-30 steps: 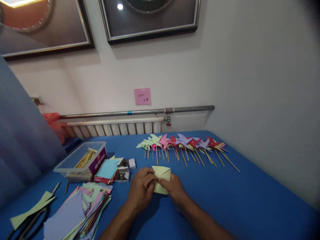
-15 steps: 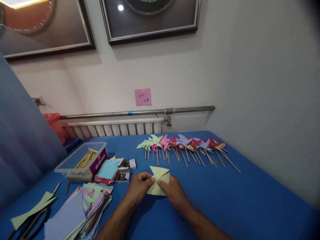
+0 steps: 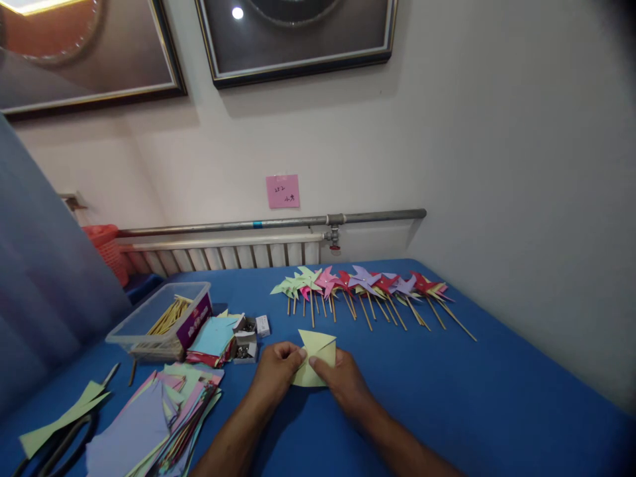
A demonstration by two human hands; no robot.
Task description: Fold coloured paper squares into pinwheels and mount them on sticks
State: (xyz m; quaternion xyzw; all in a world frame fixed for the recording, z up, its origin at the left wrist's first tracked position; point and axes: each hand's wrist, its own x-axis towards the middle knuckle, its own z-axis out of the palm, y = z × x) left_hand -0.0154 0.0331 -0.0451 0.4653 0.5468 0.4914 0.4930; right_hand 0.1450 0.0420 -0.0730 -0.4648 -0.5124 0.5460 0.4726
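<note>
Barely any change since half a second ago: both hands stay on the yellow paper (image 3: pixel 314 358), which has shifted slightly left. A second ago the paper was held more bunched between the hands; now it's spread with a pointed flap standing up at the top. Left hand (image 3: pixel 275 372) pinches the paper's left edge, thumb and fingertips closed on it. Right hand (image 3: pixel 342 381) pinches the middle-right part, thumb on top. Paper sits low over the blue surface (image 3: pixel 497 391), near its centre, just in front of the person. Row of finished pinwheels (image 3: pixel 362 285) lies further back, well apart. Small pin boxes (image 3: pixel 247 336), a coloured paper pack (image 3: pixel 213 338) and a clear stick box (image 3: pixel 161 318) sit to the left; loose sheet stack (image 3: pixel 149 424) near left.
</note>
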